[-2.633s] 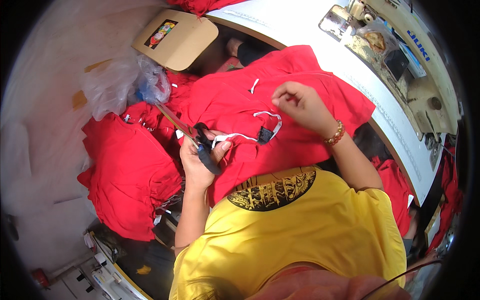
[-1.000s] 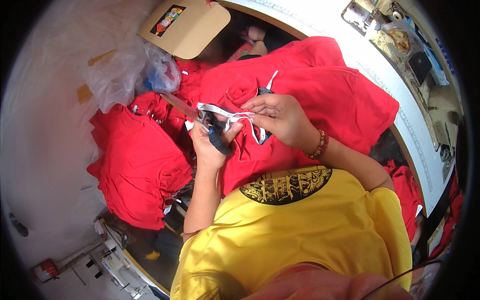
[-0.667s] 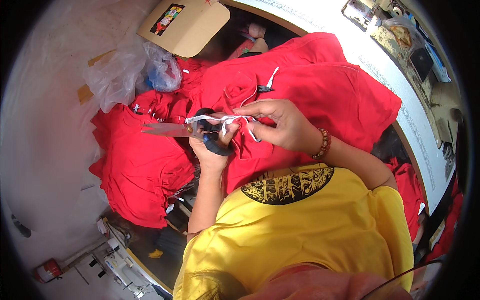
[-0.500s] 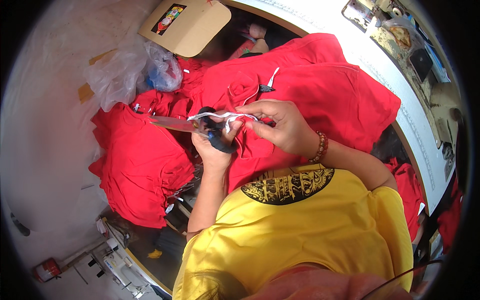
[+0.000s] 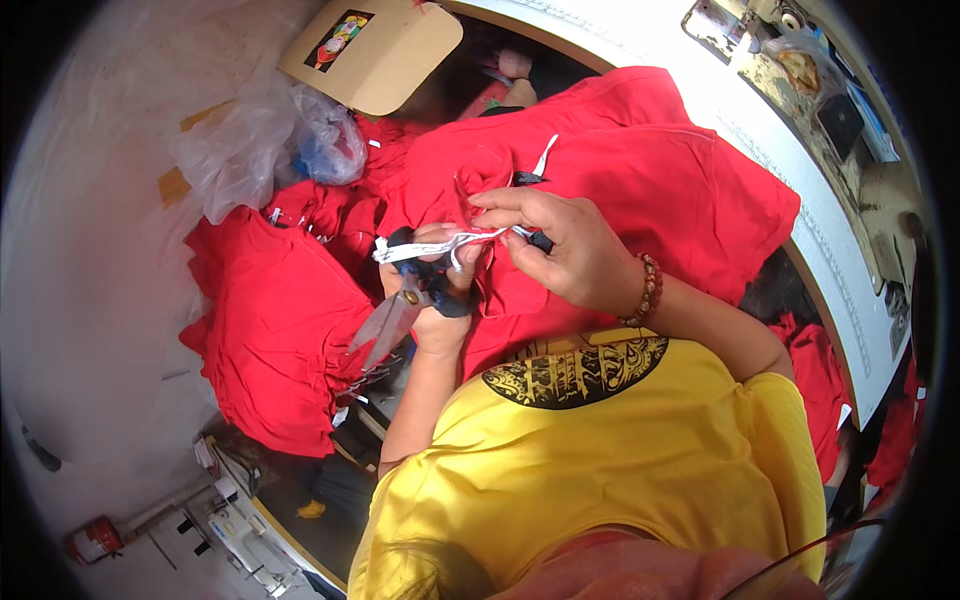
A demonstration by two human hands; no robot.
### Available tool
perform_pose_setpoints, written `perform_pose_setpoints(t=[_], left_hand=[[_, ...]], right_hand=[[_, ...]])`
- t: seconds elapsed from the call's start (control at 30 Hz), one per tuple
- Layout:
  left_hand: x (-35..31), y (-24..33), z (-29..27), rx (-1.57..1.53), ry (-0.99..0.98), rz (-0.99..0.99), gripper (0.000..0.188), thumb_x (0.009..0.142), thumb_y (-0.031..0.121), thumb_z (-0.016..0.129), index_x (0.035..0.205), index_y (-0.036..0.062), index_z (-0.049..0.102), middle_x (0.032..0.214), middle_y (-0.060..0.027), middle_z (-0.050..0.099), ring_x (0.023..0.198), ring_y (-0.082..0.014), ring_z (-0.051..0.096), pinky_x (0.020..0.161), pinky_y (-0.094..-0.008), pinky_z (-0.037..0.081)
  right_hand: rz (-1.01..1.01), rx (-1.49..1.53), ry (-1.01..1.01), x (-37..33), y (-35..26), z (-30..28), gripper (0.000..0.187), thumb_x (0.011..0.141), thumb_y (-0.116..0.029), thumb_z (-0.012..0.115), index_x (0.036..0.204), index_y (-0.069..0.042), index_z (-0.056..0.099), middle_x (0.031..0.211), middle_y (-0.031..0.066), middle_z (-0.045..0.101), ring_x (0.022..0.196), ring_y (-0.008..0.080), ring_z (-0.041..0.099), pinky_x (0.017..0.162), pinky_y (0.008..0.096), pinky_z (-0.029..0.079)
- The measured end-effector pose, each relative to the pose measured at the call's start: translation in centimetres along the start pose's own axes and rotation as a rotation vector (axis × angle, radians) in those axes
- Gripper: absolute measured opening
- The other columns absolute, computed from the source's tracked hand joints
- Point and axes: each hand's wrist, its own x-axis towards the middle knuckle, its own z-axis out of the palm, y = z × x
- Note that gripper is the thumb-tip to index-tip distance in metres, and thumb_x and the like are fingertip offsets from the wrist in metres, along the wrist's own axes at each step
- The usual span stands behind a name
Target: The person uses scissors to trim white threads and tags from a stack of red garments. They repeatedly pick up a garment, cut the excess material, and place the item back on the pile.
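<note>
My left hand (image 5: 440, 325) is closed around the dark handles of a pair of scissors (image 5: 388, 322). Their slightly parted blades point down and left. A white tape (image 5: 415, 249) runs above the handles, its loose end sticking out to the left. My right hand (image 5: 575, 250) pinches the tape's other part together with a bit of red fabric, close to my left fingertips. Under both hands lies a red garment (image 5: 640, 190), spread out with a folded edge. A short white strip (image 5: 546, 155) and a small black piece lie on it beyond my right hand.
A pile of red garments (image 5: 280, 330) lies to the left, with clear plastic bags (image 5: 240, 150) behind it. A cardboard piece (image 5: 385, 50) is at the back. A white tabletop (image 5: 830, 240) with a sewing machine (image 5: 890, 210) curves along the right. Another person's hand (image 5: 515, 65) shows at the back.
The scissors have swung from pointing left to pointing down and left in my left hand. More of the white tape's loose end now shows. My right hand has barely moved.
</note>
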Motion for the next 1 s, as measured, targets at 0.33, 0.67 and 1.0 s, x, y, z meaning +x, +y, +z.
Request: perform_pose_setpoints(t=[0.33,0.67,1.0], left_hand=[[0.1,-1.2,-0.4,0.067,-0.004,0.247,0.033,0.072,0.001,0.075,0.091,0.0060,0.048,0.084,-0.0102,0.064,0.076,-0.0182,0.063,0.078,-0.0333,0.048],[0.6,-1.1,-0.7,0.094,-0.078,0.178,0.039,0.069,-0.003,0.075,0.092,0.0052,0.044,0.080,-0.0062,0.059,0.076,-0.0163,0.059,0.092,-0.0442,0.044],[5.9,0.9,1.4,-0.170,-0.163,-0.445,0.027,0.074,-0.005,0.073,0.087,0.0043,0.051,0.076,0.0005,0.058,0.067,-0.0044,0.054,0.059,-0.0178,0.045]], right_hand=[[-0.049,-0.107,-0.075,0.5,-0.5,-0.5,0.029,0.080,0.000,0.053,0.108,-0.001,0.059,0.111,0.0102,0.062,0.099,0.0275,0.061,0.086,0.0362,0.047],[-0.070,-0.039,-0.081,0.6,0.7,-0.5,0.025,0.081,0.000,0.051,0.105,0.000,0.060,0.100,0.0117,0.065,0.092,0.0272,0.063,0.080,0.0324,0.050],[-0.158,-0.275,-0.005,2.9,0.7,-3.3,0.052,0.072,-0.019,0.075,0.116,-0.002,0.055,0.109,0.0106,0.060,0.099,0.0257,0.057,0.086,0.0339,0.045]])
